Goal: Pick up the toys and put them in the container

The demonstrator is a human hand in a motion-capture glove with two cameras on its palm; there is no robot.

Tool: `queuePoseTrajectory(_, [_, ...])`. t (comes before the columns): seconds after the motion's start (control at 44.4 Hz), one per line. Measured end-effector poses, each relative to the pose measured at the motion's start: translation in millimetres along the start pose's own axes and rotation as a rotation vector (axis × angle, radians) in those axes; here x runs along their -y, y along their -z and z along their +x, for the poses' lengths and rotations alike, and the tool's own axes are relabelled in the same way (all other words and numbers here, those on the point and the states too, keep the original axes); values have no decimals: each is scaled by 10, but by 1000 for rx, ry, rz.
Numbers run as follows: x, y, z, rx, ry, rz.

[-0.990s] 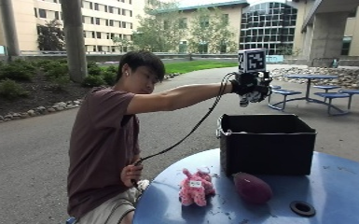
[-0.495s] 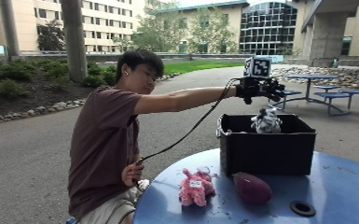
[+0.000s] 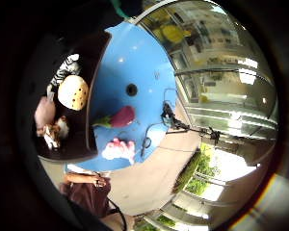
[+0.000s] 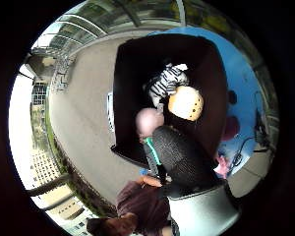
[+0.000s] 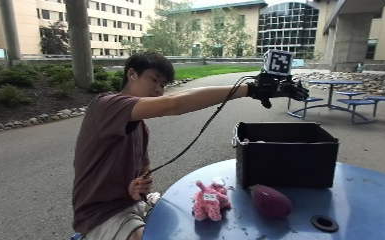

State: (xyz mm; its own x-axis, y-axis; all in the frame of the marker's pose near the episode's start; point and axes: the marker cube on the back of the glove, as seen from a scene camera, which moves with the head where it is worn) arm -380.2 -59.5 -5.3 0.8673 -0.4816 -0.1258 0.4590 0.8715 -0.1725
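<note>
In the outside view my gloved right hand [image 5: 280, 89] hovers high above the black container [image 5: 285, 156], fingers spread and holding nothing. Both palm views look down into the container [image 4: 132, 73]. Inside it lie a striped zebra toy [image 4: 167, 81], a yellow round toy [image 4: 186, 102] and a pale pink toy [image 4: 148, 121]. The little finger side view also shows the zebra [image 3: 65, 70], the yellow toy [image 3: 73, 92] and a small brown-and-white toy [image 3: 53, 132]. On the blue table [image 5: 372, 200], in front of the container, sit a pink plush toy [image 5: 208, 200] and a purple eggplant-shaped toy [image 5: 270, 201].
The round table has a black-ringed hole [image 5: 324, 222] near the eggplant toy. My bare left hand [image 5: 140, 187] holds a cable beside the table's edge. Behind lie pavement, picnic tables [image 5: 342, 95] and buildings.
A second ago my hand gripped the zebra toy above the container. It let go, the zebra dropped in, and the hand now stays open over the container.
</note>
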Motion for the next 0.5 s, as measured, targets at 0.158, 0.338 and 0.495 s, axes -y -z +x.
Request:
queuePoseTrajectory(0.158, [-185, 33, 500, -14, -92, -24])
queuePoseTrajectory(0.338, [-423, 18, 1136, 47, -130, -12])
queuePoseTrajectory(0.495, [-554, -320, 1565, 57, -100, -42])
